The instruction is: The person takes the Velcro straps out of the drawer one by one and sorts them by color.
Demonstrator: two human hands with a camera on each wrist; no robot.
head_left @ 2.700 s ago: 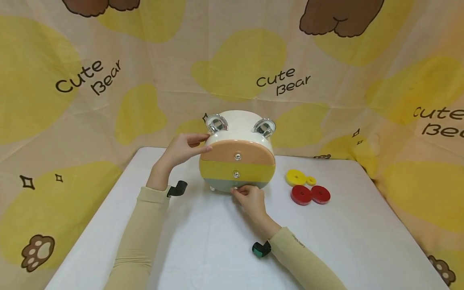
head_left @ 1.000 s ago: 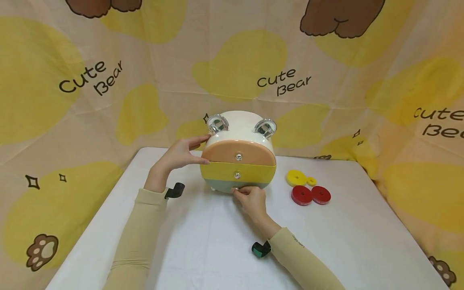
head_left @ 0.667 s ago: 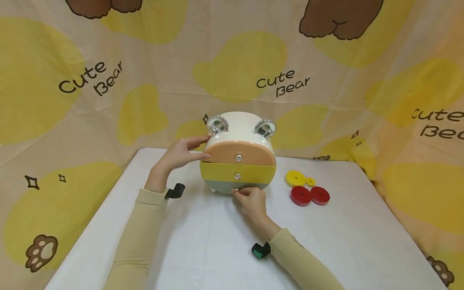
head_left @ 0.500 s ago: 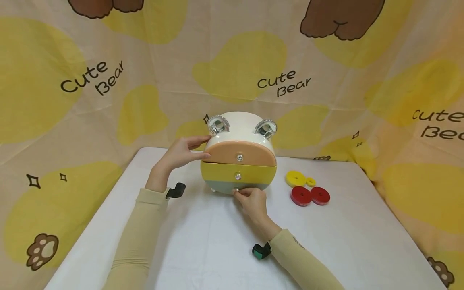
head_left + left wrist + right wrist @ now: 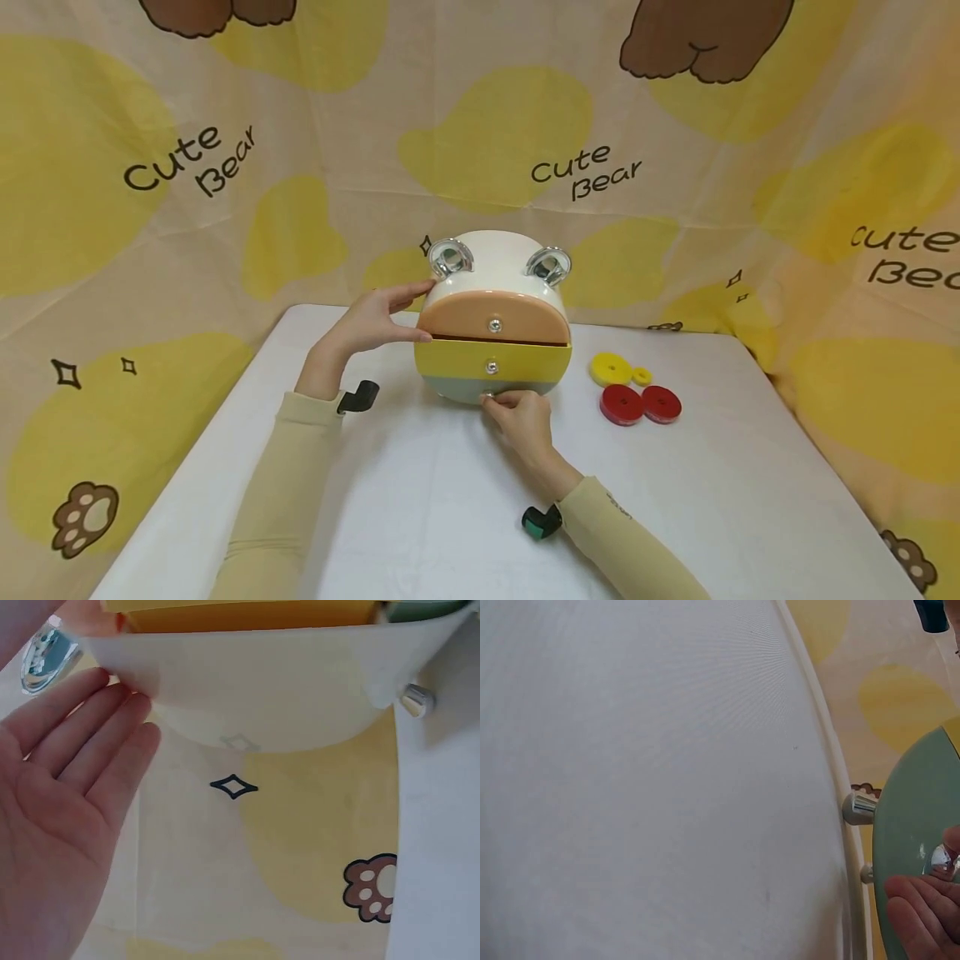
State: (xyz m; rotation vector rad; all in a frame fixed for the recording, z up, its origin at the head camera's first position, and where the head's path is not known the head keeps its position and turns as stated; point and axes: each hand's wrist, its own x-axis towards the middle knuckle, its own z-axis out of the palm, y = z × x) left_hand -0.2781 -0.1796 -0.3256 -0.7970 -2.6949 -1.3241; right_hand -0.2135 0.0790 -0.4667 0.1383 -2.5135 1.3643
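Note:
A rounded white mini drawer cabinet (image 5: 491, 258) with shiny silver ears stands on the table. Its front has an orange drawer (image 5: 457, 317), a yellow drawer (image 5: 450, 358) and a green drawer (image 5: 450, 389), each with a silver knob. My right hand (image 5: 525, 423) pinches the lowest knob (image 5: 941, 859), on the green drawer. A dark gap shows above the yellow front, and in the left wrist view the yellow and green drawers stand a little out from the body. My left hand (image 5: 367, 321) rests straight fingers against the cabinet's left side, thumb at the front.
Right of the cabinet lie a yellow disc (image 5: 611, 368), a small yellow ring (image 5: 641, 376) and two red discs (image 5: 622, 404). The white table (image 5: 435, 517) meets a patterned cloth (image 5: 487, 133) at the back and sides.
The yellow and green drawers have come slightly forward, and the gap under the orange drawer has widened. My right hand has moved slightly toward me with the knob. My left thumb has shifted down.

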